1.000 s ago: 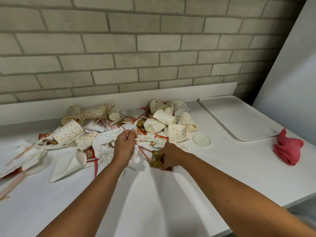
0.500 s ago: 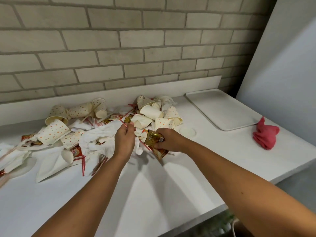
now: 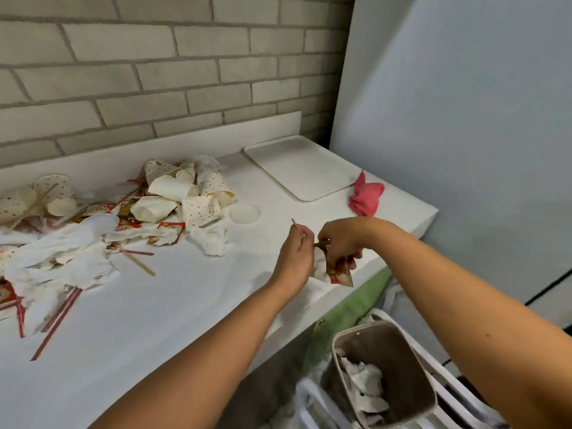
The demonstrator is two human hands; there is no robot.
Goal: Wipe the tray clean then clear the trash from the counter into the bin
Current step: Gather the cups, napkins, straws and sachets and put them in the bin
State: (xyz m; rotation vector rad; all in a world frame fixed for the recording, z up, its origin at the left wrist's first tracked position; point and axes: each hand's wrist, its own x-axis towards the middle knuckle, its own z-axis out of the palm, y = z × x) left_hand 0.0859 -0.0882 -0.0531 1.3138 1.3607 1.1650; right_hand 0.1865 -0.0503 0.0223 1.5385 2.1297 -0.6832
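1. There's a single view here, worn on the person's head, looking forward and down across the counter (image 3: 173,305) from close above its front edge.
2. The lens is wide: the brick wall (image 3: 154,72) fills the upper left and the bin (image 3: 405,348) sits at the lower right.
3. Both forearms come in from the bottom edge, and the left hand (image 3: 295,258) meets the right hand (image 3: 340,239) just right of centre.
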